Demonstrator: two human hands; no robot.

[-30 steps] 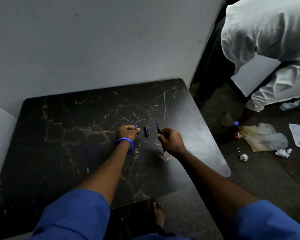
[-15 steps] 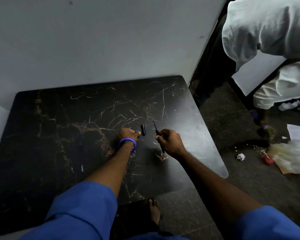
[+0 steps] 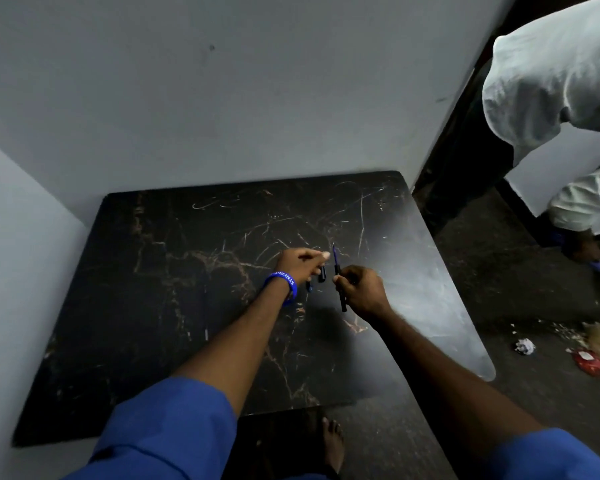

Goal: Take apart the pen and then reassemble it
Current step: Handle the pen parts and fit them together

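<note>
On the black marble table (image 3: pixel 174 306) my right hand (image 3: pixel 362 291) is shut on the pen body (image 3: pixel 342 299), a thin black barrel. Its blue refill tip (image 3: pixel 334 252) sticks out upward past my fingers. My left hand (image 3: pixel 297 263), with a blue wristband, reaches right with its fingers drawn together, almost touching the refill. Directly below those fingertips lies the short black cap (image 3: pixel 322 274) on the table. A small blue piece (image 3: pixel 308 287) shows under the heel of the left hand. Whether the left fingers hold anything is not visible.
Grey walls close the table in at the back and left. To the right is a dark floor with crumpled paper (image 3: pixel 525 346) and a red wrapper (image 3: pixel 587 363). A person in white (image 3: pixel 561 81) bends over there. My bare foot (image 3: pixel 333 441) is under the table's front edge.
My left hand has stretched right, over the black cap and close to the refill. The small blue piece now shows below that hand. My right hand still holds the pen body.
</note>
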